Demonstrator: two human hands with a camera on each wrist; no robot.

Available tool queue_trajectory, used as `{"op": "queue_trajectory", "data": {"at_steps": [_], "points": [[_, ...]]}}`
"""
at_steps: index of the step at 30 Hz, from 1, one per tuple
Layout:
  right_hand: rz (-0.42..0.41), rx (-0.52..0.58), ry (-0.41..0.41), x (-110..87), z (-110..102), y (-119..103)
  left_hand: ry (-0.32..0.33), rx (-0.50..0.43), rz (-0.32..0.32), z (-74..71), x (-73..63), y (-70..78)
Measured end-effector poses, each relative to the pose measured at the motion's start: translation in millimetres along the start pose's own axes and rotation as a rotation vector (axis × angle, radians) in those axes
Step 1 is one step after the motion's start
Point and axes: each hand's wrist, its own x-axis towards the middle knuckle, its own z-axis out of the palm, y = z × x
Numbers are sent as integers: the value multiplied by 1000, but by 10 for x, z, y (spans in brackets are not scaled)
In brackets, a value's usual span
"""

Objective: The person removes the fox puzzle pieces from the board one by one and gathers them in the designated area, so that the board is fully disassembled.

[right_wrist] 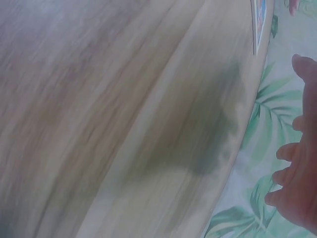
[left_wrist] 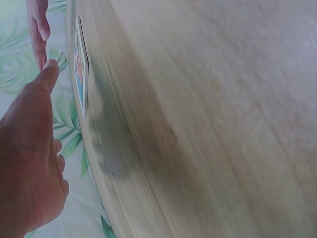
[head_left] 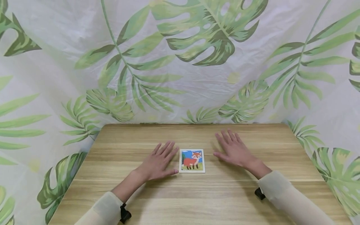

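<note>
A square picture puzzle (head_left: 192, 161) with a white border lies flat near the middle of the table, showing a red fox on grass under a blue sky. To its left hovers my left hand (head_left: 159, 161), palm down with fingers spread and the thumb tip close to the border. My right hand (head_left: 232, 150) is on the other side, farther from the picture, its fingers stretched out too. Both wrist views show a shadow under each hand on the wood. Neither hand holds anything.
The wooden table (head_left: 191, 200) has rounded far corners. Behind and beside it hangs a white cloth (head_left: 197, 81) printed with green leaves. A small black device (head_left: 125, 214) sits at the left cuff and another black device (head_left: 260, 193) at the right cuff.
</note>
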Motion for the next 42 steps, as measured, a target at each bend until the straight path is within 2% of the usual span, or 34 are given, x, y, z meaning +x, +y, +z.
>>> {"op": "queue_trajectory", "data": {"at_steps": [4,10,18,22,32,42], "points": [[-32,2,-5,34,18,-63,-5,-21,39,-13,-2,64],[-60,14,-44,87,50,-146,-54,-55,72,-29,-1,148],[-116,44,-48,144,96,-254,-159,-120,102,-8,4,240],[-147,54,-42,182,123,-291,-181,-128,137,11,-13,257],[-213,98,-51,293,189,-373,-155,-106,226,78,-30,265],[-253,175,-95,403,267,-423,-121,-82,304,94,-46,217]]}}
